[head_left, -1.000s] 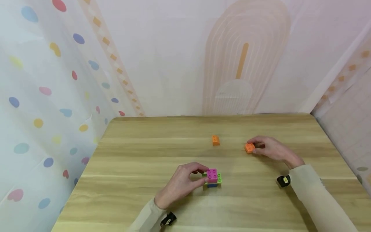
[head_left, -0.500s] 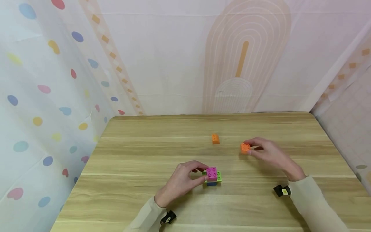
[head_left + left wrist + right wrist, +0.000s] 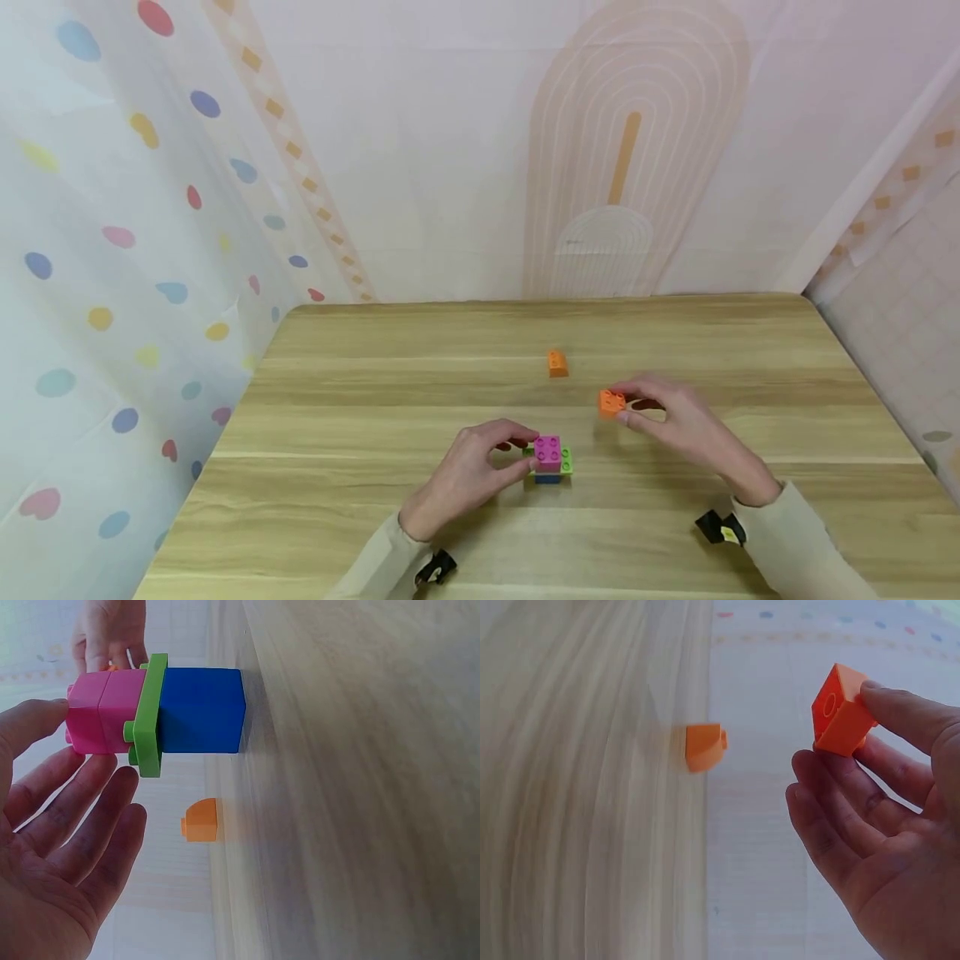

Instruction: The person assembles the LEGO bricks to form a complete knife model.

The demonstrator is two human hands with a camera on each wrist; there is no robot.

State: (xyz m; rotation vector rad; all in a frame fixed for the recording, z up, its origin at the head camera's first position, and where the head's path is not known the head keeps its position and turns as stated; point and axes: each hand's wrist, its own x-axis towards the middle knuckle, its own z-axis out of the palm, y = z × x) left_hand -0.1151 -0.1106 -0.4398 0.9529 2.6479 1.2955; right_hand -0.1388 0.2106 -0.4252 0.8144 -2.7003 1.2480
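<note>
A small stack of toy building bricks stands on the table: a blue brick [image 3: 201, 711] at the bottom, a flat green plate brick [image 3: 151, 716] across it, and pink bricks [image 3: 548, 452] on top. My left hand [image 3: 468, 475] pinches the pink part between thumb and fingers. In my right hand [image 3: 686, 429] is a square orange brick [image 3: 611, 403], held by thumb and fingertips above the table. Its hollow underside shows in the right wrist view, where the brick [image 3: 843, 712] is tilted. A second orange brick [image 3: 557, 364], with a curved side, lies farther back.
The wooden table [image 3: 375, 375] ends at a patterned curtain [image 3: 450, 167] behind it and on the left. A black wrist strap [image 3: 435, 567] sits at the left cuff, another black strap [image 3: 722, 528] at the right one.
My right hand has carried the square orange brick up off the table, leftward and nearer, towards the stack. The left hand stays on the pink bricks.
</note>
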